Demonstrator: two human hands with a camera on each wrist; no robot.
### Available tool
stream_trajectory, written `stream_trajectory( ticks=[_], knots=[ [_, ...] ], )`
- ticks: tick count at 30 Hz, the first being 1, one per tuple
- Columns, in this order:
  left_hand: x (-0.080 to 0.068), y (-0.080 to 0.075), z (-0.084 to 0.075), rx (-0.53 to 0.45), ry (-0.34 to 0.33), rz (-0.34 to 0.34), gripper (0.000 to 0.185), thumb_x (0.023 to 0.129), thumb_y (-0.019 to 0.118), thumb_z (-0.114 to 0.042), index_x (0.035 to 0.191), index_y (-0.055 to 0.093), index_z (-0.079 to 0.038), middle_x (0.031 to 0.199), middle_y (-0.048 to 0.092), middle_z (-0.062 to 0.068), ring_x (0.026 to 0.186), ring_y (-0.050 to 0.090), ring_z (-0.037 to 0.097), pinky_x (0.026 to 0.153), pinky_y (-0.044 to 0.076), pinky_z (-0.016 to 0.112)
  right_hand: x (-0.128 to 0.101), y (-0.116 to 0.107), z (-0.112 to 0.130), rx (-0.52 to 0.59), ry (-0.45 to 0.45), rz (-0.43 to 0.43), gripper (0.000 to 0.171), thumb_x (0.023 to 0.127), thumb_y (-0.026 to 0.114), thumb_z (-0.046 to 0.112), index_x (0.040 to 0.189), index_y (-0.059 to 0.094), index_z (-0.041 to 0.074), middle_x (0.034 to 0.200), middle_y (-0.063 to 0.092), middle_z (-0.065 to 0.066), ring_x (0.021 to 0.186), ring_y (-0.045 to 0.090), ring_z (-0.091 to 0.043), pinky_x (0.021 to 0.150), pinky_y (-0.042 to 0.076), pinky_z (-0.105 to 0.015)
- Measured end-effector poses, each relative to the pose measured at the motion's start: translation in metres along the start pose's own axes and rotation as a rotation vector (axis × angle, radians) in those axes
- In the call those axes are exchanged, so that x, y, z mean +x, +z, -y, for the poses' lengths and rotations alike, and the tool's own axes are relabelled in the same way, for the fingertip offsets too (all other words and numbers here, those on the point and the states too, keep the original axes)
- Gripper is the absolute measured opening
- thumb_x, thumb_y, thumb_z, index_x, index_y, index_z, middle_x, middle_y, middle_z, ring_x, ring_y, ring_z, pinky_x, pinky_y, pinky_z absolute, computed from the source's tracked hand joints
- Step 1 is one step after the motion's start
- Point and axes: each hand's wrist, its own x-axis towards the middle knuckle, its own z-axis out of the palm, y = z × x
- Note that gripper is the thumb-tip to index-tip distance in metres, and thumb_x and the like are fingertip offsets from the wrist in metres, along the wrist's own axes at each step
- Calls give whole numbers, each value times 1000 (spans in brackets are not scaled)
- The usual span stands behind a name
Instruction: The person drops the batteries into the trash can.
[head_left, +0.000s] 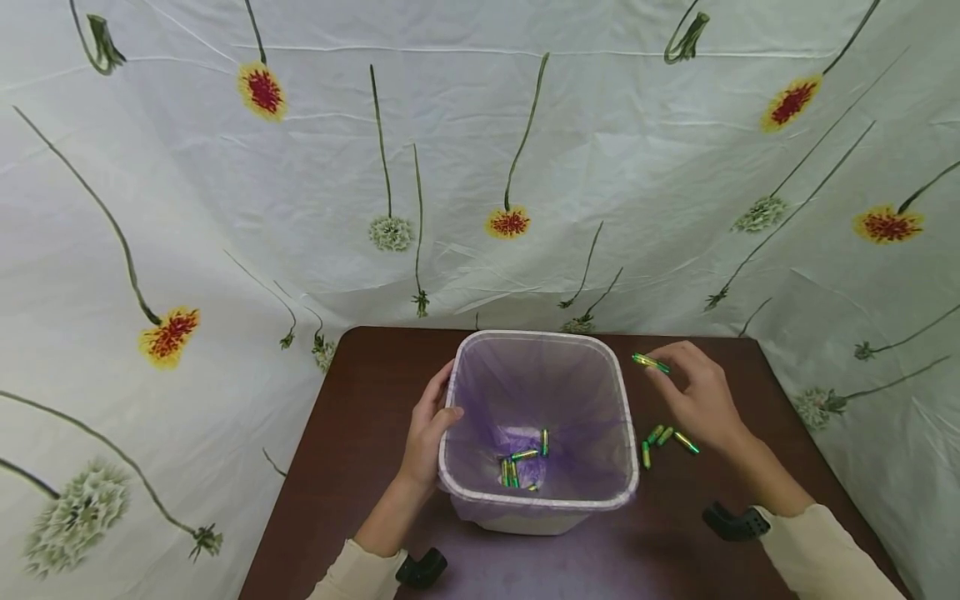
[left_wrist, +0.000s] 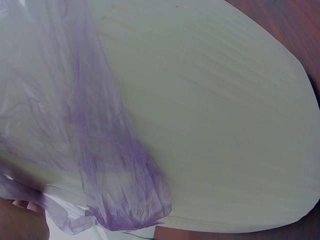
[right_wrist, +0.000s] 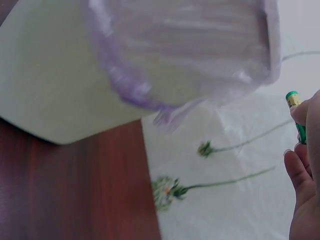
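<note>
My right hand [head_left: 701, 396] pinches a small, light, slippery battery [head_left: 650, 362] near the bin [head_left: 525, 500] rim; best gripped mid-barrel. My left hand [head_left: 429, 425] holds the rim on the counter [head_left: 360, 400].

Green battery [right_wrist: 295, 112] pinched in fingers [right_wrist: 301, 172] of right hand [right_wrist: 306, 165] at frame's right edge, beside white bin [right_wrist: 60, 85] lined with purple bag [right_wrist: 165, 65], on brown table [right_wrist: 75, 195]; flowered cloth [right_wrist: 225, 190] behind.
</note>
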Motion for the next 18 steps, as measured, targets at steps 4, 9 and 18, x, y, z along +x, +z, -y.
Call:
stream_trajectory(
  ticks=[4, 9, 18],
  knots=[
    [0, 0, 0, -5, -4, -2, 68, 90, 45, 0, 158, 36, 0, 161, 38, 17, 142, 39, 33, 109, 39, 29, 14, 0, 14, 26, -26, 25, 21, 88, 76, -5, 106, 72, 5, 103, 68, -3, 91, 60, -16, 74, 44, -30],
    [0, 0, 0, -13, -7, -1, 69, 90, 45, -1, 158, 35, 0, 161, 38, 17, 142, 39, 32, 110, 39, 30, 29, 4, 29, 58, -58, 76, 21, 89, 76, -3, 107, 74, 8, 100, 68, 1, 87, 60, -18, 73, 44, -29],
    [0, 1, -1, -20, -8, -5, 68, 91, 45, -1, 159, 36, -2, 160, 39, 15, 142, 40, 32, 110, 39, 31, 50, 14, 44, 63, -128, 204, 21, 90, 77, 1, 110, 76, 10, 106, 69, 2, 90, 61, -14, 69, 50, -33]
  ],
)
